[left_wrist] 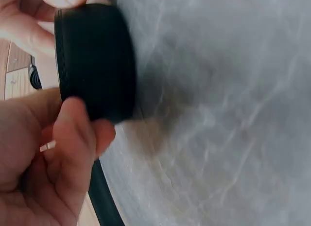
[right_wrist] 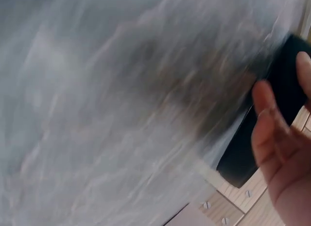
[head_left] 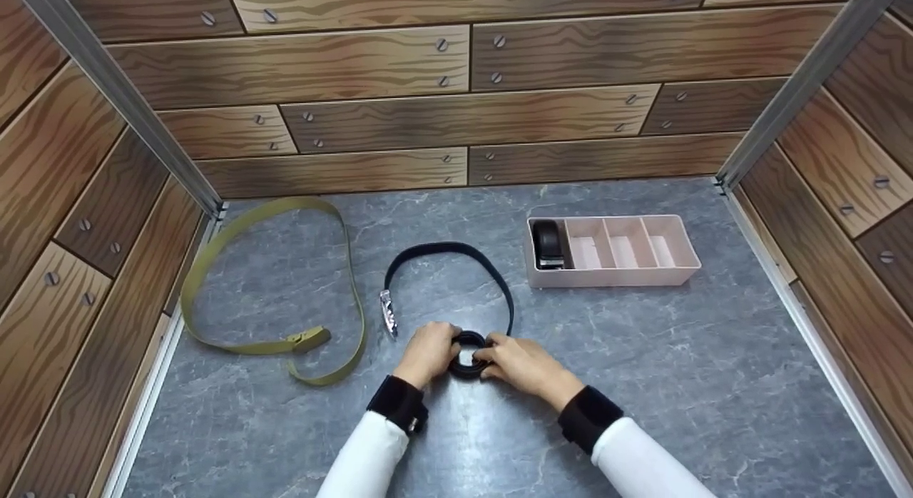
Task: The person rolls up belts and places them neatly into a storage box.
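Head view: left hand and right hand pinch the coil of a black, leather-like flat belt, its loose length on the grey marbled surface; probably light and springy, best held at the coil's sides.

A black strap belt, one end wound into a ring, arcs edge-up over the grey marbled table to its silver metal buckle.
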A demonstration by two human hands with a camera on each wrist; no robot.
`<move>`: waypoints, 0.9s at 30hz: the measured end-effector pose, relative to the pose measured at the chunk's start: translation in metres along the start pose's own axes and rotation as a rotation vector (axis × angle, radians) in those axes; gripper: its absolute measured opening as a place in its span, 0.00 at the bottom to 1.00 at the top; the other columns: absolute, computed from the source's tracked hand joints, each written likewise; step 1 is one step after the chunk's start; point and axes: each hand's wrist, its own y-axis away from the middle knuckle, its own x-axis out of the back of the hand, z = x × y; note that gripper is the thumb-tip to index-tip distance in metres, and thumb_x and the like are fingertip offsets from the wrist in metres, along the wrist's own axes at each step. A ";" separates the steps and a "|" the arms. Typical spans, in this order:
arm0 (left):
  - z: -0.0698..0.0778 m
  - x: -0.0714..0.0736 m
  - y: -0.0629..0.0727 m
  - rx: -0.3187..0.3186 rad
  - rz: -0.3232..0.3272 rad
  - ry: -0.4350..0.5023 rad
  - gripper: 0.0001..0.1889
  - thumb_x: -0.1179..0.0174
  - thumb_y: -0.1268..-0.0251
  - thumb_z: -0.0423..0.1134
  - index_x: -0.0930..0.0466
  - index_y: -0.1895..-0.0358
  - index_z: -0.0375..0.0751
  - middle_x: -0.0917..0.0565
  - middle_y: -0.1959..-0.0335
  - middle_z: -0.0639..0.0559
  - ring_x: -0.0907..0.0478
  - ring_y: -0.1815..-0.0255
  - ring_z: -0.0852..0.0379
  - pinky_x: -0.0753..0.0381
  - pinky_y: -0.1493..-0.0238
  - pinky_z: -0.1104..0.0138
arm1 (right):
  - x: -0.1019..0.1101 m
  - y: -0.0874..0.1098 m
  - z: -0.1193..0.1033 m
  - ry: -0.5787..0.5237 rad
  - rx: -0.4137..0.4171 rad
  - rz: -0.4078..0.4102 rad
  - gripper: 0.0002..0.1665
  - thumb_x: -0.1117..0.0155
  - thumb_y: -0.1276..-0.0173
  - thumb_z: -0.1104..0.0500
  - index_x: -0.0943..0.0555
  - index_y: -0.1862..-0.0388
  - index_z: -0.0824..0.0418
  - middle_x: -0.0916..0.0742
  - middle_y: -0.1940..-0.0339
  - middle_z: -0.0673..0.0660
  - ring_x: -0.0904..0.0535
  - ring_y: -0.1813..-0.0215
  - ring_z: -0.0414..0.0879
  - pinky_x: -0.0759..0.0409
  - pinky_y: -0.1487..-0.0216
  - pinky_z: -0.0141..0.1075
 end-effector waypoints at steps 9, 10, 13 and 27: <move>0.000 -0.007 0.003 0.064 0.097 0.100 0.10 0.37 0.36 0.36 0.20 0.76 0.40 0.16 0.76 0.46 0.18 0.73 0.45 0.22 0.70 0.55 | -0.006 -0.005 -0.009 0.104 -0.050 0.050 0.13 0.31 0.38 0.46 0.16 0.67 0.55 0.22 0.73 0.55 0.24 0.77 0.50 0.26 0.79 0.41; 0.001 -0.007 0.004 0.089 0.104 0.113 0.11 0.37 0.35 0.38 0.19 0.76 0.39 0.16 0.76 0.45 0.18 0.73 0.45 0.21 0.70 0.55 | -0.007 -0.005 -0.011 0.118 -0.062 0.061 0.13 0.31 0.38 0.46 0.16 0.68 0.55 0.22 0.74 0.55 0.24 0.78 0.50 0.26 0.80 0.42; 0.006 -0.007 0.005 0.140 0.093 0.140 0.11 0.36 0.35 0.39 0.19 0.73 0.36 0.16 0.75 0.42 0.18 0.74 0.44 0.21 0.71 0.55 | -0.010 -0.006 -0.016 0.160 -0.090 0.102 0.14 0.31 0.38 0.46 0.16 0.71 0.56 0.22 0.76 0.56 0.24 0.80 0.52 0.27 0.82 0.43; 0.002 -0.002 0.003 0.015 -0.003 0.023 0.03 0.40 0.47 0.27 0.21 0.70 0.37 0.16 0.72 0.40 0.18 0.70 0.43 0.20 0.68 0.56 | -0.008 0.003 -0.005 -0.004 -0.022 0.062 0.13 0.32 0.35 0.49 0.16 0.54 0.52 0.23 0.67 0.51 0.24 0.72 0.44 0.23 0.73 0.39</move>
